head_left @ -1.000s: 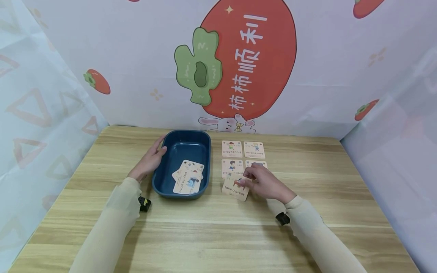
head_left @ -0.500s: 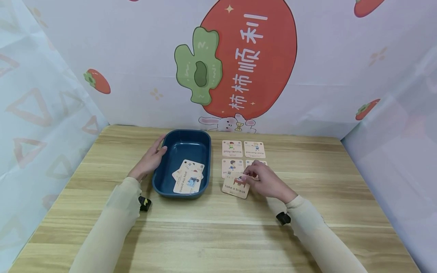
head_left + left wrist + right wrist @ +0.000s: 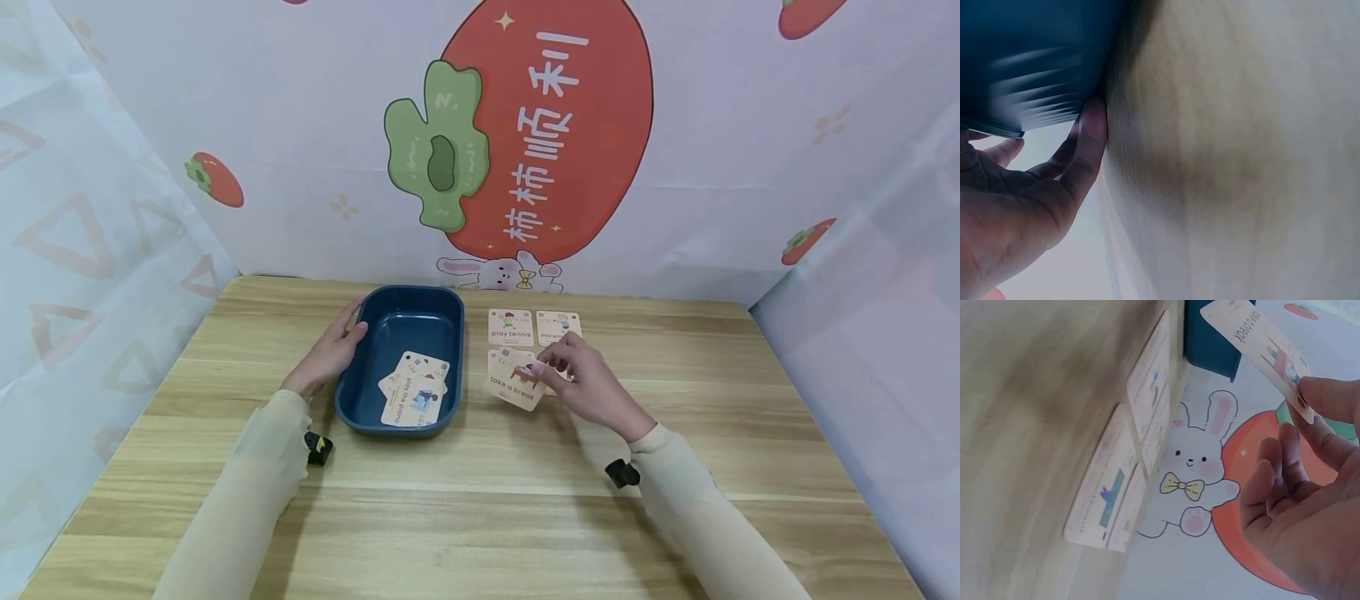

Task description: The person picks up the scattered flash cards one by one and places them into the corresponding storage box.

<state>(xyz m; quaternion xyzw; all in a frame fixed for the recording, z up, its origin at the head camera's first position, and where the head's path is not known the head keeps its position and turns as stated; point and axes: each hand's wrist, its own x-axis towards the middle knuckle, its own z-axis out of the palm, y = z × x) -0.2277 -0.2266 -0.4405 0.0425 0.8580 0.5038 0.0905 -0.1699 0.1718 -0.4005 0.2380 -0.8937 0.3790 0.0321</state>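
My left hand (image 3: pixel 330 354) rests along the left side of a dark blue tray (image 3: pixel 408 325), thumb at the rim. Its fingers (image 3: pixel 1088 140) lie against the outer wall, low by the tabletop. My right hand (image 3: pixel 592 387) pinches a "take a break" picture card (image 3: pixel 513 386) between thumb and forefinger. Tilted, this card hangs above the laid-out cards and hides much of the lower left one. Behind it lie a "play tennis" card (image 3: pixel 511 327) and a ping-pong card (image 3: pixel 553 325). The lower right card is mostly hidden by the hand in the head view.
In the tray, a "play the piano" card (image 3: pixel 411 404) overlaps another card. The wood-grain table (image 3: pixel 450 525) meets a white backdrop (image 3: pixel 315 133) printed with persimmons and a rabbit (image 3: pixel 1194 462). Black wrist straps show under both sleeves.
My right hand has lifted the "take a break" card and moved it slightly away from me, over the lower row of cards. The left hand and tray have stayed in place.
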